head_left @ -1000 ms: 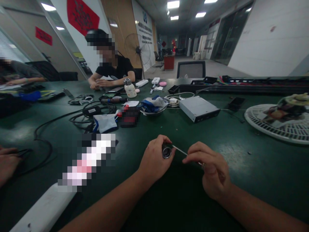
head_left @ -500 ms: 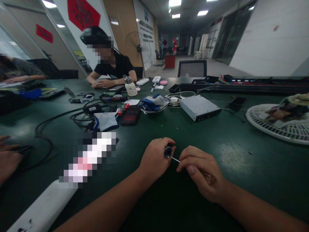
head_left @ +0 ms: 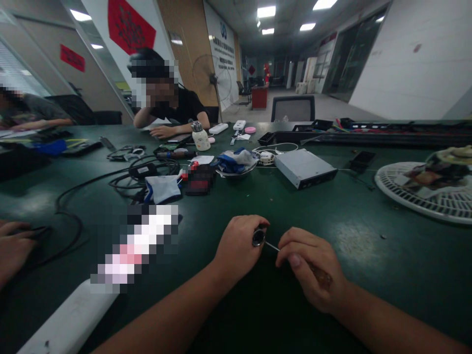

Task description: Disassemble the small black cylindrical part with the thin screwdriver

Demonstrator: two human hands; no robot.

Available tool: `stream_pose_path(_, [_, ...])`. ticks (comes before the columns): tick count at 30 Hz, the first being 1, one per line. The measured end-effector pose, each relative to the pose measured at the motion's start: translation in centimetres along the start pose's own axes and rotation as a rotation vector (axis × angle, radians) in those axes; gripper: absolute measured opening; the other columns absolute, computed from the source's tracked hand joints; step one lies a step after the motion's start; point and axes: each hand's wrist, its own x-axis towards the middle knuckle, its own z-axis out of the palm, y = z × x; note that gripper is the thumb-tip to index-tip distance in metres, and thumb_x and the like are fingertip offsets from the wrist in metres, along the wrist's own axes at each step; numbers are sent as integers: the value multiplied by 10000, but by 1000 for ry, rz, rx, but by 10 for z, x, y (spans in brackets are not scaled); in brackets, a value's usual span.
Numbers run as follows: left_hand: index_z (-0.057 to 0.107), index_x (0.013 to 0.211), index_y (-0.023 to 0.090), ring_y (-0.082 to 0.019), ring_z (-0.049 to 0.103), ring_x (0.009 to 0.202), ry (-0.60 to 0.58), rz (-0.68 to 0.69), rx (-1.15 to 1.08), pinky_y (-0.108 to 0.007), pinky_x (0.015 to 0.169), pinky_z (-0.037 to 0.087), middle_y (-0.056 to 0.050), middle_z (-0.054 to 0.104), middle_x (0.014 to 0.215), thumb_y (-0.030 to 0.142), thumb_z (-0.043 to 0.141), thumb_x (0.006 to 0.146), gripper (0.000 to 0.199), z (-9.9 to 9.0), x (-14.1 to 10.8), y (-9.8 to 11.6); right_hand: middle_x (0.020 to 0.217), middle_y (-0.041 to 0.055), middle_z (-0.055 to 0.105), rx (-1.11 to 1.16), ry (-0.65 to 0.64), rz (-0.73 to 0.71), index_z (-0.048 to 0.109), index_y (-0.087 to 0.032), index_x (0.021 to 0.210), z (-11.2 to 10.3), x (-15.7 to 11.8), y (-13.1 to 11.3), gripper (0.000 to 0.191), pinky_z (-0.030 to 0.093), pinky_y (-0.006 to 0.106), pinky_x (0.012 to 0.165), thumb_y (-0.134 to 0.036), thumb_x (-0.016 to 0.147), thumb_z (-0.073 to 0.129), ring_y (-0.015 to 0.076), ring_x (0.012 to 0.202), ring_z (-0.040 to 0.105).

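My left hand point(head_left: 236, 253) has its fingers point(head_left: 246, 231) curled closed around a small dark metal ring point(head_left: 258, 238), with the ring's open, shiny end facing up at me. My right hand point(head_left: 311, 270) pinches a thin metal shaft point(head_left: 272, 246) in a narrow grip, and a brownish handle point(head_left: 321, 276) shows under those fingers. The shaft crosses the gap between my hands, and its tip meets the ring, though I can't tell whether it goes inside. Both hands are over the dark green counter point(head_left: 372, 275).

Ahead of me, a shallow metal bowl point(head_left: 236, 173) holds crumpled blue and white cloth. Farther back stands a cream bottle point(head_left: 201, 140) with a metal cap, its contents hidden. A black power adapter point(head_left: 142, 170) carries a white label, but it's too small to read, as is the lettering on the far wall sign point(head_left: 219, 49). A silver metal box point(head_left: 304, 168) lies to my right. At the left edge, a co-worker's hand point(head_left: 13, 248) lies near a black cable point(head_left: 68, 211).
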Motion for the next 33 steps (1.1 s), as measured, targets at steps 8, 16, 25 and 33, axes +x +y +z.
stream_pose_path(8, [649,1019,227,-212,640,962,4,-6,8,-423,923,471,-9,711,1002,79,566,860,233,1,0,-3,866,62,653,67,-84,8,683,-180,927,0,4,-3,194,476,321,691,-191,962,492,182,791,615])
stream_pose_path(16, [652,1014,222,-212,643,965,-7,-12,7,-426,923,474,-13,712,999,80,548,869,228,0,0,-1,815,56,627,3,10,32,668,-175,870,0,0,-1,224,456,318,654,-185,966,467,172,726,590])
stream_pose_path(25, [655,1011,226,-221,646,980,-16,-11,12,-427,932,482,-12,713,1000,71,557,854,242,-1,-1,-1,829,56,635,42,-87,-6,665,-180,874,0,1,-2,219,454,324,663,-187,962,465,179,755,598])
stream_pose_path(33, [660,1051,229,-222,640,1010,-10,-3,17,-427,947,472,-18,718,1044,73,555,869,261,0,-1,-1,886,63,640,46,-72,30,675,-165,929,0,2,-2,179,455,299,682,-183,968,501,163,783,601])
